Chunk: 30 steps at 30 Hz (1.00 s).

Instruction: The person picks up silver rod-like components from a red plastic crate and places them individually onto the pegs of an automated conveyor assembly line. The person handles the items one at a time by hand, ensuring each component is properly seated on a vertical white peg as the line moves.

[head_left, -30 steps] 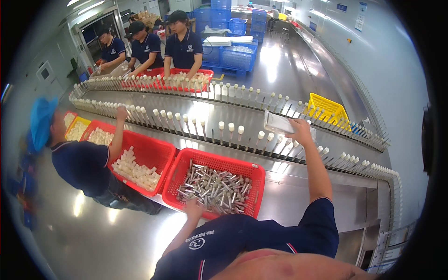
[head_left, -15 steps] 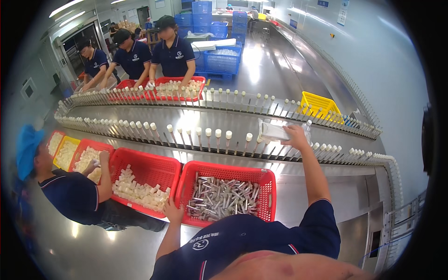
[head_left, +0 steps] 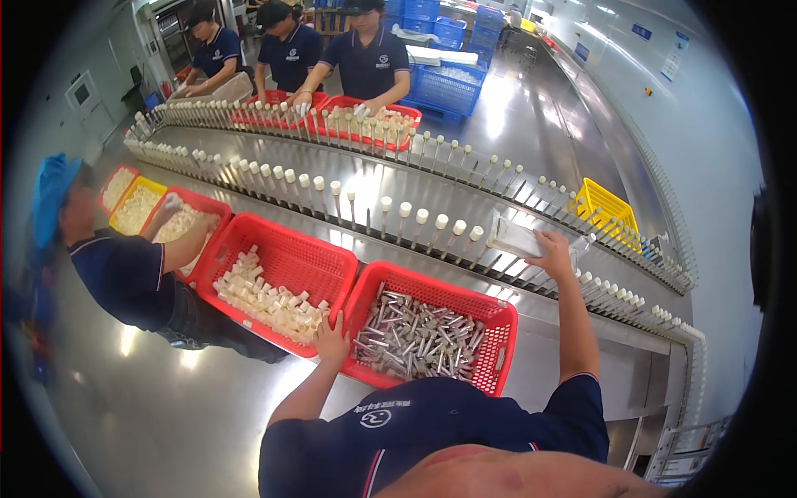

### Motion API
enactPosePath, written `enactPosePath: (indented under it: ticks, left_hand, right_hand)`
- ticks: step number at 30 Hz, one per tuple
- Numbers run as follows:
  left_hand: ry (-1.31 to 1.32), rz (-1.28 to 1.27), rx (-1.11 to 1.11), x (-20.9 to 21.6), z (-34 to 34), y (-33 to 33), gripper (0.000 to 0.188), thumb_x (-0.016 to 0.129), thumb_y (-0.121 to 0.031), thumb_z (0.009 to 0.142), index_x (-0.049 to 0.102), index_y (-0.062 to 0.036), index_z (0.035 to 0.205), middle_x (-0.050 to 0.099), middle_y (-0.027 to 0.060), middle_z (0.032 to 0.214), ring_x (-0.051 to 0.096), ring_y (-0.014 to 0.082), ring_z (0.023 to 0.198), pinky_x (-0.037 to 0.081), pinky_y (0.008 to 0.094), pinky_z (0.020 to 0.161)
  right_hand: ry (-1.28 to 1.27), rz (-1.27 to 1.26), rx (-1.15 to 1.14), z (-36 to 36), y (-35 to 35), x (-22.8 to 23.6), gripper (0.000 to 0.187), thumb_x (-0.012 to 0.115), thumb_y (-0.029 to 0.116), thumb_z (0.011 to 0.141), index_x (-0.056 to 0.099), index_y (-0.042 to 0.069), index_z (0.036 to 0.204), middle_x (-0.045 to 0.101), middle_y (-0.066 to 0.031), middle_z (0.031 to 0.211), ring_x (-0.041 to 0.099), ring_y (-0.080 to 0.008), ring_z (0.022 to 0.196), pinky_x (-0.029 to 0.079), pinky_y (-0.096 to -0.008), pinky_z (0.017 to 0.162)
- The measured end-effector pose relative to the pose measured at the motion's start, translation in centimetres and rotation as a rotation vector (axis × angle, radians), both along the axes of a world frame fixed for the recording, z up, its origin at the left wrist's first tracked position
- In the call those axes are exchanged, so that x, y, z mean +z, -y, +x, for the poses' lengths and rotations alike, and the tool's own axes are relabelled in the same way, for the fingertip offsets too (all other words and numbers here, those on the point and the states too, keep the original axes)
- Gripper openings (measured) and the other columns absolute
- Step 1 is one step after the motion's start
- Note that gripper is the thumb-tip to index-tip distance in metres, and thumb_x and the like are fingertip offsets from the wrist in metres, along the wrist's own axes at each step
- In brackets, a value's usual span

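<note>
My left hand (head_left: 332, 339) rests over the rims where two red baskets meet, its fingers apart. Left of it, the basket (head_left: 286, 236) holds short white cylindrical caps (head_left: 266, 286). The basket on its right (head_left: 501, 336) is full of loose silver tubes with pale ends (head_left: 419, 336). My right arm reaches over the conveyor line, and my right hand (head_left: 552, 251) has its fingers closed over the right end of a flat silver-white pack in clear plastic (head_left: 515, 238). A small clear bottle-like piece (head_left: 584, 244) is beside that hand. Upright pins with white caps (head_left: 440, 222) stand along the line.
At my left, a co-worker in a blue cap (head_left: 54, 195) reaches into another red basket (head_left: 217, 207). Three people work across the line at red baskets (head_left: 411, 116). A yellow basket (head_left: 610, 207) stands beyond the line at right; blue crates (head_left: 448, 90) are stacked behind.
My view has shifted, so the scene sits further right. Both my hands keep their places on the basket rims and the pack. The co-worker at left has moved their hands over the caps.
</note>
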<state>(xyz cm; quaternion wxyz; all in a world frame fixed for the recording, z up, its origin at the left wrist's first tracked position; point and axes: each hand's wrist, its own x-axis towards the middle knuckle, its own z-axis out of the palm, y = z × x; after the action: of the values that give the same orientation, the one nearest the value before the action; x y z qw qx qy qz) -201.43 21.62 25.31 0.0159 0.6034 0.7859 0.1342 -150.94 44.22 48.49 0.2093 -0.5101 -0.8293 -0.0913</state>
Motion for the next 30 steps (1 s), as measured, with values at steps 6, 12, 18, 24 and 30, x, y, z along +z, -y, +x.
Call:
enactPosePath:
  ticks: [6,12,18,24,30]
  left_hand:
    - [-0.024,-0.010,0.027,0.0,-1.7,-0.8,0.077,0.068,-0.035,0.077,0.032,-0.0222,0.144,0.038,0.0153,0.138,0.045,0.0314,0.117,0.040,0.0478,0.091]
    - [-0.006,0.006,0.037,-0.6,-1.5,1.0,0.082,0.070,-0.033,0.075,0.028,-0.0190,0.145,0.036,0.0137,0.139,0.045,0.0306,0.116,0.040,0.0458,0.090]
    - [0.028,0.002,0.041,-0.2,-2.6,1.5,0.086,0.070,-0.033,0.075,0.024,-0.0194,0.146,0.037,0.0132,0.139,0.046,0.0300,0.115,0.040,0.0452,0.088]
    - [0.045,0.025,0.065,-1.1,-3.1,1.2,0.086,0.071,-0.034,0.074,0.025,-0.0199,0.146,0.040,0.0119,0.136,0.048,0.0289,0.113,0.041,0.0456,0.087]
    - [0.034,0.050,0.023,-0.2,-4.4,-1.7,0.084,0.071,-0.033,0.074,0.028,-0.0199,0.145,0.040,0.0125,0.136,0.048,0.0292,0.113,0.041,0.0459,0.087]
  right_hand:
    - [0.049,-0.039,-0.041,-5.4,-0.1,-0.8,0.077,0.084,0.037,0.051,0.061,0.013,0.120,0.059,-0.0067,0.109,0.052,-0.0254,0.102,0.034,-0.0433,0.091]
    - [0.068,-0.121,-0.047,-6.4,0.0,0.3,0.075,0.082,0.042,0.054,0.061,0.012,0.120,0.060,-0.0083,0.110,0.052,-0.0267,0.107,0.030,-0.0430,0.093]
    - [0.036,0.000,0.045,-11.2,-3.1,-1.6,0.077,0.082,0.045,0.053,0.062,0.012,0.120,0.061,-0.0087,0.110,0.053,-0.0261,0.106,0.033,-0.0435,0.091]
    - [-0.028,-0.183,0.004,-12.2,-3.1,-0.5,0.078,0.083,0.044,0.052,0.063,0.012,0.120,0.060,-0.0132,0.114,0.052,-0.0306,0.109,0.034,-0.0442,0.096]
    - [0.003,-0.141,-0.023,-14.1,-4.3,-0.4,0.079,0.084,0.042,0.051,0.061,0.012,0.121,0.060,-0.0149,0.113,0.051,-0.0303,0.109,0.033,-0.0439,0.096]
